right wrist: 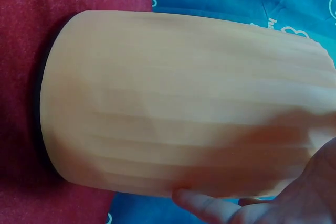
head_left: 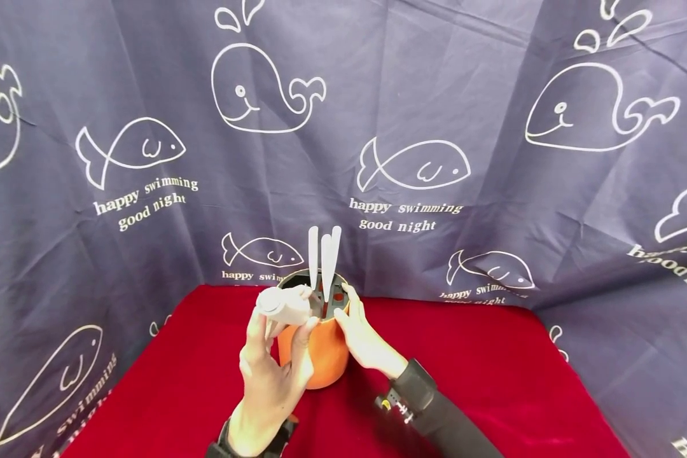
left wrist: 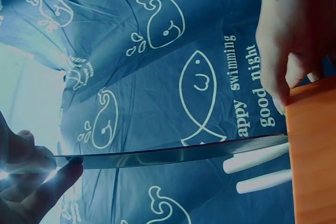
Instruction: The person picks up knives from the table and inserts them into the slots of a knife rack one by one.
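A round orange knife holder [head_left: 320,359] with a dark slotted top stands upright on the red cloth. Its smooth, faintly ridged side [right wrist: 157,93] fills much of the right wrist view. My left hand [head_left: 270,376] grips a knife by its thick white handle [head_left: 286,305], tilted over the holder's near left rim. In the left wrist view the long blade [left wrist: 157,157] stretches from the fingers to the holder's edge, its far end right at the opening. My right hand [head_left: 366,337] grips the holder's right rim, thumb at the near side.
Several slim white handles [head_left: 313,254] stick up from the holder's slots, close beside the held knife. A red cloth [head_left: 464,362] covers the table. Behind and around it hangs a grey-blue curtain [head_left: 343,95] with white whale and fish prints.
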Motion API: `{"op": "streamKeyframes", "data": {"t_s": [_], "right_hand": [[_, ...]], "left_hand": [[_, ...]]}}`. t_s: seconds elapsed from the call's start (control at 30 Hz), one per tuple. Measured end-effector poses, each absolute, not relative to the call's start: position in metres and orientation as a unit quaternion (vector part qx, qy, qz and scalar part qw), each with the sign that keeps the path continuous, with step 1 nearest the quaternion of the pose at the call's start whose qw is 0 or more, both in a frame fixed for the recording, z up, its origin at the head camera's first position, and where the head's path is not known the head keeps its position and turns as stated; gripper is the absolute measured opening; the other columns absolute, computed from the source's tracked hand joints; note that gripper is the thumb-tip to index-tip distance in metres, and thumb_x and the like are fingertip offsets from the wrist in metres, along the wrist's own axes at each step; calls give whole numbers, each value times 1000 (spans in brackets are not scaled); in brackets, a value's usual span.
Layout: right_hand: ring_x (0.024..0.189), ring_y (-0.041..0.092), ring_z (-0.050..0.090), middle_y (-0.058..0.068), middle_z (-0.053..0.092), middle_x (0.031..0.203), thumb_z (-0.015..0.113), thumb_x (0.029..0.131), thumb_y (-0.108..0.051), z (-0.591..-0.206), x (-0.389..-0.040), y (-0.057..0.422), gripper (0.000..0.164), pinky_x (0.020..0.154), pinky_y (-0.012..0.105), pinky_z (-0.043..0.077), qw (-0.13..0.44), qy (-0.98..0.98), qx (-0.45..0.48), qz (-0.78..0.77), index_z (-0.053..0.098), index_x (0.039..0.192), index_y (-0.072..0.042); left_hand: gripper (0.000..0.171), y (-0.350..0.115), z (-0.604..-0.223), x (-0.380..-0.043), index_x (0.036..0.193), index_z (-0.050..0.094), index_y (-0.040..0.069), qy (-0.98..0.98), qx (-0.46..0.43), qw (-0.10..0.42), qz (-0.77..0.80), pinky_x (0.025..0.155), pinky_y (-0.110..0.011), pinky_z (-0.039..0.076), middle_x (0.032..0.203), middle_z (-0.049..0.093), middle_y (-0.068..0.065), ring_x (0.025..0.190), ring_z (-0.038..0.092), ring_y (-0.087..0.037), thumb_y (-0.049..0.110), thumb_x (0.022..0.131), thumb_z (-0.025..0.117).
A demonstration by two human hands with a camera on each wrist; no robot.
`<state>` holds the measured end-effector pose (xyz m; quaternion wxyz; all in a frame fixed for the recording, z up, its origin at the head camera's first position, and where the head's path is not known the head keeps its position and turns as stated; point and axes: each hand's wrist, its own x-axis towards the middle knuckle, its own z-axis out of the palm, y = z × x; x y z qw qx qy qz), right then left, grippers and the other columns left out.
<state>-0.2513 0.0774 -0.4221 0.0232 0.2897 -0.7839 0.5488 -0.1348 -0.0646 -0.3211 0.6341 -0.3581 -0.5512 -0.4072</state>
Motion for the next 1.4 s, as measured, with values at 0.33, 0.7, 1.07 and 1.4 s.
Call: {"op": "streamKeyframes", "data": {"t_s": [0.33,0.7,1.07,1.4], "right_hand": [[154,35,18,16,12,167,41,108,-27,-420,-249,78,67,126,55,24,28,-809,264,524,5,162,-11],[153,35,20,19,13,165,38,109,-28,-421,-249,79,63,124,54,28,21,-823,258,506,7,161,-8],[153,39,17,21,11,164,37,109,-25,-420,-249,77,62,126,57,21,18,-814,259,520,8,160,-4],[154,37,14,22,10,165,37,109,-20,-420,-250,75,60,127,56,16,16,-802,252,542,8,159,-4]], "left_hand": [[56,-66,-325,-147,143,36,-6,-605,-316,649,-335,89,-29,60,113,67,-27,102,74,-20,14,99,64],[51,-66,-318,-159,136,39,-13,-650,-310,616,-321,75,-40,63,112,64,-26,99,73,-31,14,99,63],[60,-69,-314,-173,146,35,-10,-666,-311,581,-349,77,-40,64,124,62,-27,108,69,-31,14,99,63],[61,-71,-316,-184,150,33,-6,-693,-296,555,-353,74,-37,64,120,65,-26,100,72,-32,21,102,59]]}}
